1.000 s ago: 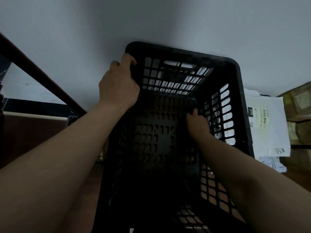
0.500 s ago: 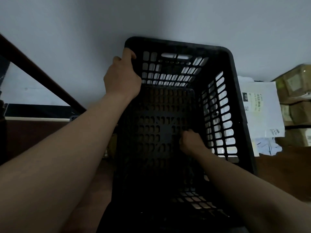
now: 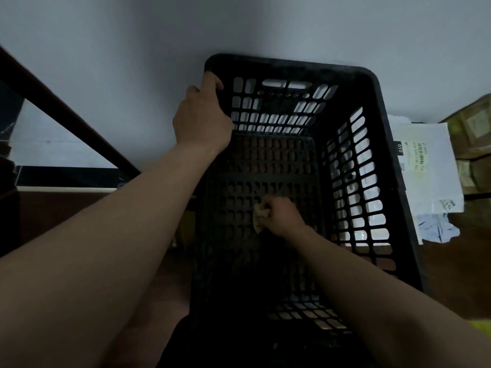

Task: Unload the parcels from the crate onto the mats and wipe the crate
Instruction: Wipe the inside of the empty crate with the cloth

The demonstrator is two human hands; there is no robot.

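The fingers (image 3: 268, 208) of the right hand (image 3: 281, 216) are curled round a small crumpled cloth (image 3: 259, 214), soft and compliant, pressing it to the perforated floor of the black crate (image 3: 385, 155). The left hand (image 3: 202, 120) hooks over the far-left rim corner. The empty crate looks rigid and light; hold it by the rim or the handle slot (image 3: 285, 85). A white parcel (image 3: 425, 166) lies just beside its right wall.

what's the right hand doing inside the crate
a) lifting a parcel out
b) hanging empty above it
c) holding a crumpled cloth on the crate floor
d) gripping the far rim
c: the right hand has its fingers curled round a pale crumpled cloth down on the slotted floor of the black crate, while the left hand grips the far left corner of the rim.
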